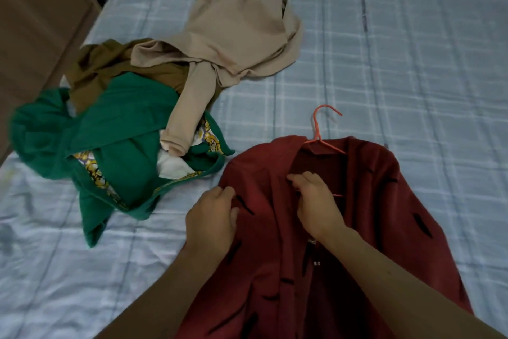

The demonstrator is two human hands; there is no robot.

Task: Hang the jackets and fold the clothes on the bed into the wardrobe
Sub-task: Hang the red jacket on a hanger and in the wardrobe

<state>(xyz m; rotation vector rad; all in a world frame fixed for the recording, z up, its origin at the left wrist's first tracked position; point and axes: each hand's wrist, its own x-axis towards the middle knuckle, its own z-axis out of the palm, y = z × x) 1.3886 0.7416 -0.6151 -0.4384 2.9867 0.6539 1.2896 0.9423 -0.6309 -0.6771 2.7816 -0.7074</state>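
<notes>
1. Bed (384,50) fills the head view: pale blue quilted cover, white grid pattern, lightly wrinkled. Brown wood panel (33,36) at top left.
2. Red jacket (371,215) lies flat on the bed, lower right; soft matte fabric with scattered black dashes, front open, darker lining showing at the collar.
3. Hanger (321,130), thin coral wire or plastic, sits inside the collar; its hook pokes out onto the cover.
4. Left hand (211,217) curled, pinching the jacket's left front edge.
5. Right hand (316,201) closed on the fabric at the opening, just below the collar.
6. Pile of clothes left of the jacket: green garment (123,132) with yellow patterned trim, crumpled; beige top (233,36) draped over it, smooth knit; olive-brown piece (104,64) beneath.
</notes>
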